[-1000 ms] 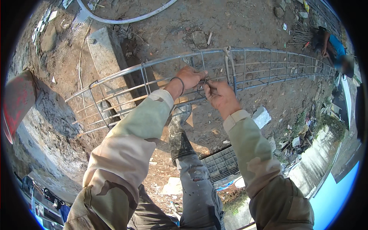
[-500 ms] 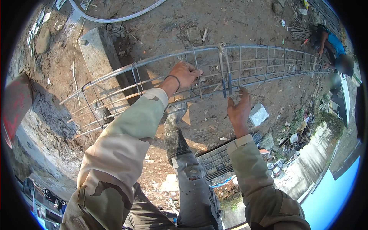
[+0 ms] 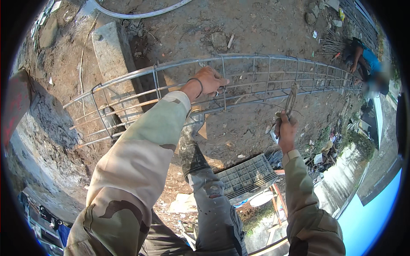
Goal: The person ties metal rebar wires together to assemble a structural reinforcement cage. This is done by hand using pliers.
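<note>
A long steel rebar cage (image 3: 256, 74) of lengthwise bars and square stirrups lies across the dirt in front of me. My left hand (image 3: 209, 81) grips one of its bars near a stirrup; a band sits on that wrist. My right hand (image 3: 285, 130) is lower and to the right, closed around the handles of a pair of metal pincers (image 3: 291, 99), whose jaws point up at the cage's near bar. Both sleeves are camouflage cloth.
A concrete block (image 3: 111, 55) lies under the cage's left end. Another person in a blue top (image 3: 363, 59) crouches at the far right end. A grey plastic crate (image 3: 247, 175) lies by my legs. A pale hose (image 3: 136, 13) curves at the top.
My right hand left the cage, dropped to the right and now holds the pincers up to it. My left hand slid slightly along the bar but keeps its grip.
</note>
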A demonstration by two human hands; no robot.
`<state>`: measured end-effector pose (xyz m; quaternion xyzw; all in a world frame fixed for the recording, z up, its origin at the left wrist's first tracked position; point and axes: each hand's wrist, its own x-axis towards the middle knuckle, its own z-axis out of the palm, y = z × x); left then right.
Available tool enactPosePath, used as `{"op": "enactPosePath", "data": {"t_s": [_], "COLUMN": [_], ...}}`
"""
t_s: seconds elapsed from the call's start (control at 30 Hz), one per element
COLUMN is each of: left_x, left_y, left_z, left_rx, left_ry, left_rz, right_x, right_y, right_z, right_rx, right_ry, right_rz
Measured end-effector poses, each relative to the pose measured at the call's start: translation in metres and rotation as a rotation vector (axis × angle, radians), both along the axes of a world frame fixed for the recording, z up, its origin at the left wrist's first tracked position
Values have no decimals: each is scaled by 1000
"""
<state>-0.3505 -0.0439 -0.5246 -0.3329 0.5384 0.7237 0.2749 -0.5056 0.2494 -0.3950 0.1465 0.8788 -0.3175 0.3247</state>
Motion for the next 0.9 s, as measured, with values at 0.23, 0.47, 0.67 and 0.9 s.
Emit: {"op": "enactPosePath", "data": {"t_s": [0.23,0.47,0.67,0.9], "left_x": [-7,-4,-5,-7], "left_y": [5,2,5,5], "left_z": [-8,-7,-19,-18], "left_rx": [40,39,1,-31], "left_ry": [83,52,36,31], "left_rz": [22,35,7,-44], "right_x": [84,79,63,62], "right_y": [-14,-90,-144,-159], "right_z": [175,105,70,66], "right_rx": [110,62,250,269], "right_ry": [374,-549,-923,-1048], "right_rz": [54,594,351,217]}}
